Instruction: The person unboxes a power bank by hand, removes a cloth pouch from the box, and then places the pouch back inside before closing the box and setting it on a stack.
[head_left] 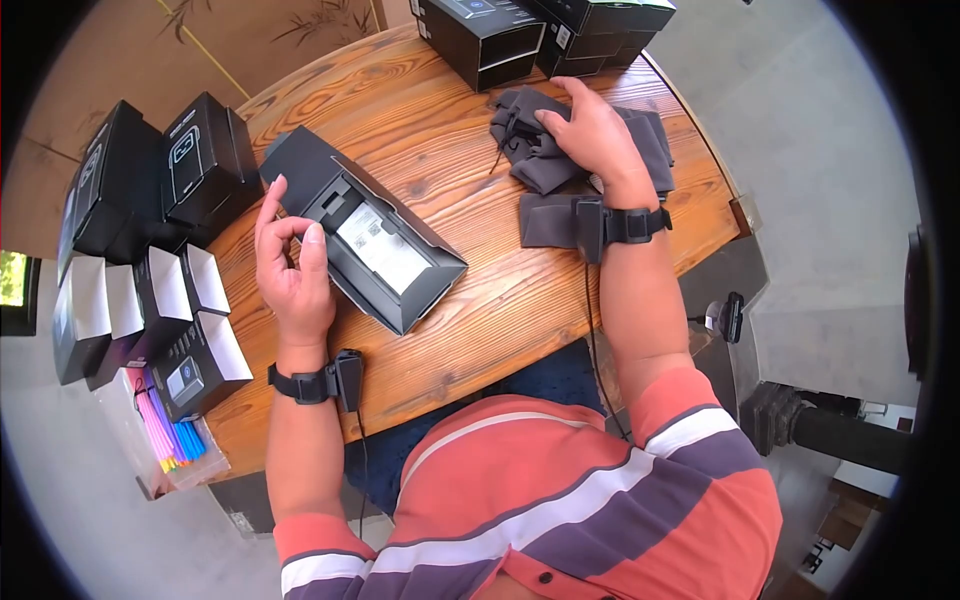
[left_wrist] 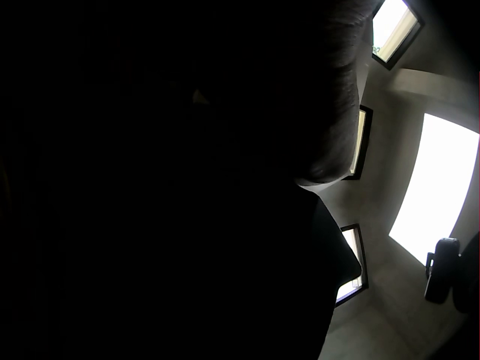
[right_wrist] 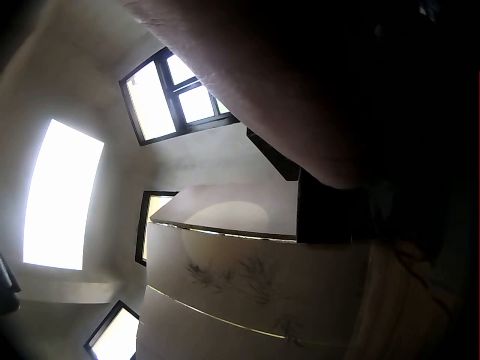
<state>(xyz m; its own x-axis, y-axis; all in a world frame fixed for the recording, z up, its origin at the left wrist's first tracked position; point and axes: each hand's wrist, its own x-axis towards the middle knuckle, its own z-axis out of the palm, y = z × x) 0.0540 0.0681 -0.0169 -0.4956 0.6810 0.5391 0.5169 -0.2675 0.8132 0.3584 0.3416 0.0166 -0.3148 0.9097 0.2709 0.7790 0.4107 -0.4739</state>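
Note:
An open black box (head_left: 430,290) lies tilted on the wooden table, with a white printed label (head_left: 385,250) inside. The left hand (head_left: 296,268) is at the box's left edge, palm up and fingers loosely bent; whether it touches the box is unclear. Over a pile of dark grey cloth pouches (head_left: 545,170), the right hand (head_left: 598,138) lies with thumb and fingers spread, gripping nothing that shows. The left wrist view is mostly dark, with part of the hand (left_wrist: 337,127) at the top. Part of the right hand (right_wrist: 262,97) fills the upper right wrist view.
Closed black boxes (head_left: 205,165) stand at the table's left, with more boxes (head_left: 480,45) at the far edge. Several small open boxes (head_left: 205,365) stand at the left front, beside a bag of coloured sticks (head_left: 165,430). A cable (head_left: 592,340) hangs from the right wrist.

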